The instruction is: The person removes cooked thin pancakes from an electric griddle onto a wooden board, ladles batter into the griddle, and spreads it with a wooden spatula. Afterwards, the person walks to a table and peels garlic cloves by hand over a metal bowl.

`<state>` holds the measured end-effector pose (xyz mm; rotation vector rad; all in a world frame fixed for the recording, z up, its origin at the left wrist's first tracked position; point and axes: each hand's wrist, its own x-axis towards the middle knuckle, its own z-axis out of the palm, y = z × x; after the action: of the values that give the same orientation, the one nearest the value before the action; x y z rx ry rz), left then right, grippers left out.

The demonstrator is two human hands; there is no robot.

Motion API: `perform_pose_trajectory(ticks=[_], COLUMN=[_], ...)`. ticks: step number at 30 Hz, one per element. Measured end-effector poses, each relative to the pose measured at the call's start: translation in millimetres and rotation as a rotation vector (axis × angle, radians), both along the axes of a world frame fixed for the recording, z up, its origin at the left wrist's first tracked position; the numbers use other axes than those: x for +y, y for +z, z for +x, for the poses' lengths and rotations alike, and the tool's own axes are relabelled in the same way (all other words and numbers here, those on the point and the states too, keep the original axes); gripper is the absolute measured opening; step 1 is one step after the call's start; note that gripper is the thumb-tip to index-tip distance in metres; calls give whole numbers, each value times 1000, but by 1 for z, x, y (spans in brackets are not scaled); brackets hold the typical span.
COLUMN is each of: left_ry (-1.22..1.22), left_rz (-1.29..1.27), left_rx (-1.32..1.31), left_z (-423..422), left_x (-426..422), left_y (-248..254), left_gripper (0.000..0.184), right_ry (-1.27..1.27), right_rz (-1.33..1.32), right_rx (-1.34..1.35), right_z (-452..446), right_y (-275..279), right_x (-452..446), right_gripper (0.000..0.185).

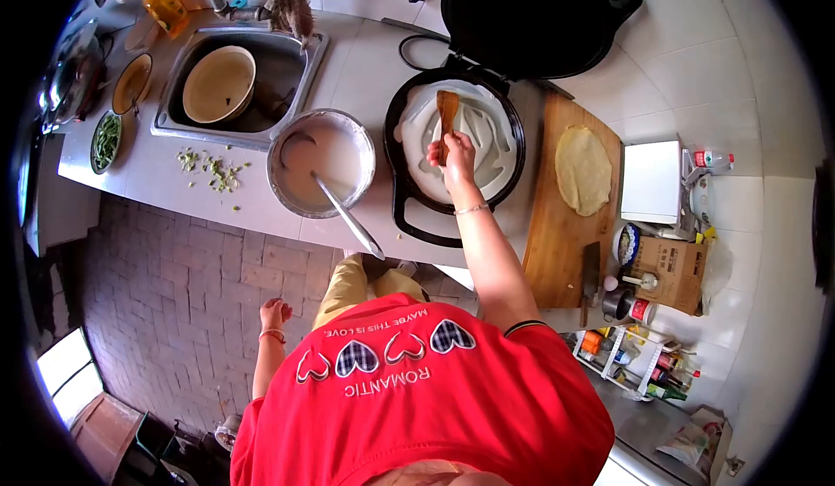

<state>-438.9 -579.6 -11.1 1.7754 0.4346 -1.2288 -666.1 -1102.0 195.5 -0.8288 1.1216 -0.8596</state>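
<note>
Your right hand (454, 157) grips a brown wooden spatula (447, 110), pointing away from you over white batter (494, 142); your left hand (275, 314) hangs apart, apparently open.

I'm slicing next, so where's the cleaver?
Head view: the cleaver lies on the wooden board at right, near its lower right corner, by the small pot.

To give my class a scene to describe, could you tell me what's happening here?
The person's right hand holds a wooden spatula over pale batter spread unevenly in an open black pan. The left hand hangs away from the counter. Beside the pan are a bowl of batter and a wooden board bearing a flatbread.
</note>
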Motion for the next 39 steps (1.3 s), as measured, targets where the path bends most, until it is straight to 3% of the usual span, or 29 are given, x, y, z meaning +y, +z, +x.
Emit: perform_pose_trajectory(ticks=[5, 10, 14, 18, 24, 27, 34, 39], left_ry=[44, 78, 61, 57, 42, 43, 35, 56], left_rz=[-14, -66, 6, 55, -4, -27, 29, 38], left_rx=[11, 60, 36, 47, 12, -6, 8, 47], left_z=[-4, -13, -25, -32, -32, -31, -46, -62], left_x=[-5, 8, 13, 16, 6, -3, -5, 3], left_y=[5, -5, -8, -7, -4, -1, -6, -4], left_gripper=[11, 12, 13, 13, 17, 18, 16, 13], right_ry=[28, 320, 390, 329, 147, 258, 531, 548], right_rz=[66, 84, 106, 55, 29, 63, 186, 166], right_rx=[-49, 10, 59, 62, 12, 17, 224, 359], right_z=[14, -3, -32, -38, -20, -29, -107, -168], right_y=[-14, 0, 21, 33, 7, 4, 41, 61], right_x=[6, 37, 64, 49, 0, 14, 76, 77], right_gripper=[21, 23, 24, 23, 19, 19, 22, 20])
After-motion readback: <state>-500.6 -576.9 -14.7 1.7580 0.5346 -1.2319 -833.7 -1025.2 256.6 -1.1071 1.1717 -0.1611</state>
